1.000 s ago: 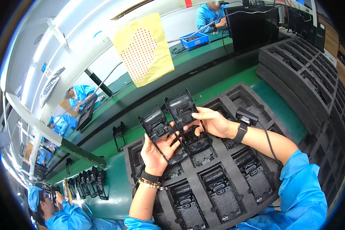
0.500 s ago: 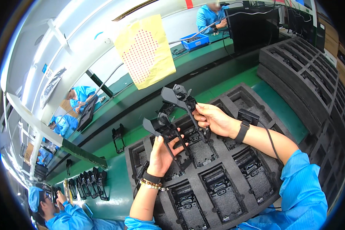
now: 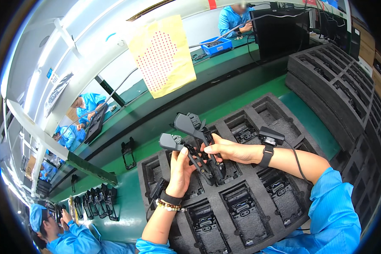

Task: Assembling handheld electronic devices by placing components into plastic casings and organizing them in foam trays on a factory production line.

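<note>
My left hand (image 3: 181, 172) grips a black plastic frame part (image 3: 199, 167) with a dark grey plate at its upper end. In my right hand (image 3: 228, 150) is a similar black frame part (image 3: 191, 127), pinched along its side. The two parts are side by side and close together, tilted, and overlap in view; whether they touch I cannot tell. Both are above a dark grey foam tray (image 3: 252, 180), whose pockets hold several black frame parts (image 3: 244, 209). Each wrist carries a strap with a small black device, and the left one also a bead bracelet.
At the left, several black frames (image 3: 99, 203) stand in a row on the green bench (image 3: 129, 199). Another frame (image 3: 128, 153) lies beyond the tray. Stacked foam trays (image 3: 330, 84) rise at the right. A yellow sheet (image 3: 163, 57) hangs ahead. A co-worker (image 3: 67, 230) sits at lower left.
My right hand has moved left and down, bringing its frame part close to the one in my left hand. Both parts have turned, so their grey plates face differently.
</note>
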Motion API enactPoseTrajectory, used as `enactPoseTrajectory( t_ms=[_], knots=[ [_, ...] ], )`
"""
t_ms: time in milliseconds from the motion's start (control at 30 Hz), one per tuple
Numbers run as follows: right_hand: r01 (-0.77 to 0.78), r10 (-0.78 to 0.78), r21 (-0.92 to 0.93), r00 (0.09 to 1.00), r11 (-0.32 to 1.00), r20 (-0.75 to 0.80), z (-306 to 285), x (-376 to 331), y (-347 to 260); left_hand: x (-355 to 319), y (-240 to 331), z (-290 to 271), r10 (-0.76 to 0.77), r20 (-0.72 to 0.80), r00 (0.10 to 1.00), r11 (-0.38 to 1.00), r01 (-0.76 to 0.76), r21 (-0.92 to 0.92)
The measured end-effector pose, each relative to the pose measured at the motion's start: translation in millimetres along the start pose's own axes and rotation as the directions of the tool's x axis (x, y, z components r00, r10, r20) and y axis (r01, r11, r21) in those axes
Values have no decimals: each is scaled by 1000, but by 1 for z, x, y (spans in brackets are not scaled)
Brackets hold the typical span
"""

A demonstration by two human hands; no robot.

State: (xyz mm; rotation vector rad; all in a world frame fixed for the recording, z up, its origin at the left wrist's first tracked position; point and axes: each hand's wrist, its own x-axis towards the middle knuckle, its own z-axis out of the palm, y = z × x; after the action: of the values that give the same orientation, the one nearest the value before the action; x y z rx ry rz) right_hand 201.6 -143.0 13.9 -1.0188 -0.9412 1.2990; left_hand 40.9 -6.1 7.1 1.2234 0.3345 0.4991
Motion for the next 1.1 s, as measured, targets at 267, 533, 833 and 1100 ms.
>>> enactPoseTrajectory(
  t_ms=[267,533,833,1100],
  knots=[
    [-9,5,38,992,999,125,-7,6,8,0,-1,-1,-15,8,1000,1000,15,-8],
    [8,-16,66,991,998,132,-10,10,10,-3,1,2,2,-26,1000,999,-1,46],
    [7,-3,96,999,995,-42,-12,12,7,4,-3,-9,-69,29,997,996,71,-58],
    [43,-33,178,998,983,-60,-17,12,7,2,-3,-5,-48,4,999,999,48,11]
  ],
)
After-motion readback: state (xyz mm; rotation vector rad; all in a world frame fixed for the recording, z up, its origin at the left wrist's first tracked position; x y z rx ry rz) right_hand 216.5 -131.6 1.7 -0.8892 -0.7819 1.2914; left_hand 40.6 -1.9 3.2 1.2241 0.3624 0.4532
